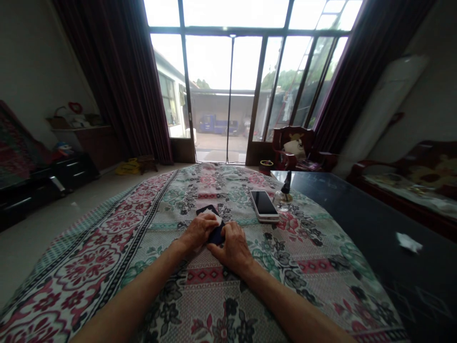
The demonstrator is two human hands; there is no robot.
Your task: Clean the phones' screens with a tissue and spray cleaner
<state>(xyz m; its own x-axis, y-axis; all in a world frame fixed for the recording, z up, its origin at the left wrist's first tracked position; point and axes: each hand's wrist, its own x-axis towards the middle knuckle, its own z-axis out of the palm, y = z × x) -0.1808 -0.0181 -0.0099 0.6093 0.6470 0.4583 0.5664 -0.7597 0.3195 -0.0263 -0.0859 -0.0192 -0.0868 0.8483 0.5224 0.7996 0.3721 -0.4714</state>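
Note:
A dark blue, flat, phone-shaped slab (216, 236) lies on the patterned tablecloth (214, 290) before me. My left hand (198, 232) is closed on a crumpled white tissue (214, 216), which is pressed against the slab's upper face. On the near right side, my right hand (233, 245) grips the slab's edge between thumb and fingers. Both hands cover parts of the slab. Just to the right, a white-framed phone (264, 205) with a dark screen rests flat, apart from my hands.
Beyond the phone stands a clear bottle (284, 196) with a black top. A black table (332, 195) adjoins on the right, bearing a crumpled white tissue (409, 243). Farther off are a wooden armchair (293, 147), glass doors (228, 105) and dark curtains (121, 81).

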